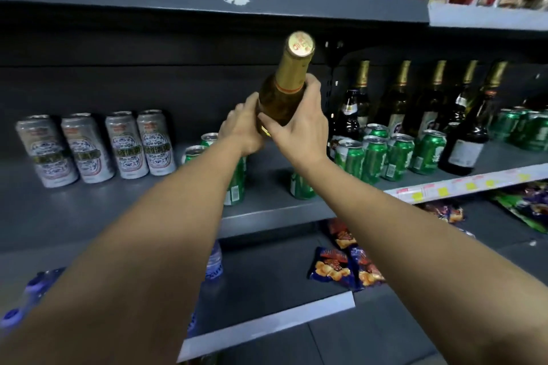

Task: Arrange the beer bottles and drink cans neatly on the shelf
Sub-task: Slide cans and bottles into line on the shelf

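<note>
**Both hands steady 1 bottle above the cans**

Bare forearms reach up to the grey metal shelf (267, 210). Left hand (241, 130) and right hand (299, 130) wrap the brown glass beer bottle with gold foil neck (286, 89), tilted in mid-air above green drink cans (391, 155), likely bound for the bottle row (415, 98) at right.

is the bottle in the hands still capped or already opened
Capped. The beer bottle, gripped by the left hand and right hand, shows a gold crown cap seated over intact gold neck foil.
</note>
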Available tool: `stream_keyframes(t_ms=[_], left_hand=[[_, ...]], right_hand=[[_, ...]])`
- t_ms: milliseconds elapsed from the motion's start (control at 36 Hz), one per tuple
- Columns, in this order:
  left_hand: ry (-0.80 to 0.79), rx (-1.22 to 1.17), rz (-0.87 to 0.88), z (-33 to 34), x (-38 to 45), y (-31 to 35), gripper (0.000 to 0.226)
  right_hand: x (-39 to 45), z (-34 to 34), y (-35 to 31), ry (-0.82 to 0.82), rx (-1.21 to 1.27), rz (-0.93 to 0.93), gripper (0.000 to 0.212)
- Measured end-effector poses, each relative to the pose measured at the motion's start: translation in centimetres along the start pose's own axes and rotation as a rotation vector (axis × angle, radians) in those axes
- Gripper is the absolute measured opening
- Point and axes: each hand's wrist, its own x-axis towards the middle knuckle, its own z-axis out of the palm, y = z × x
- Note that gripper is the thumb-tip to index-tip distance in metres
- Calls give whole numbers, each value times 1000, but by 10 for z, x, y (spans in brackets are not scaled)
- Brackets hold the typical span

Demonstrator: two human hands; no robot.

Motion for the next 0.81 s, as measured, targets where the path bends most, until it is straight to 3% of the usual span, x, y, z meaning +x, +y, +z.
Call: stream_keyframes(t_ms=[167,333,500,694,806], left_hand=[[-47,49,40,15,-27,56,72],[-204,67,137,65,-56,132,84],[-340,121,376,140,-81,205,81],[-447,145,593,240,-85,281,75],[-480,175,682,303,-81,323,66]], right_hand=[[-9,-75,-5,112,-121,-48,81],[-20,-154,37,205,-326,53,82],[-50,-228,106,216,-488,289,80],[-85,-306,194,276,-590,613,58],[-88,-343,250,330,-635,702,66]])
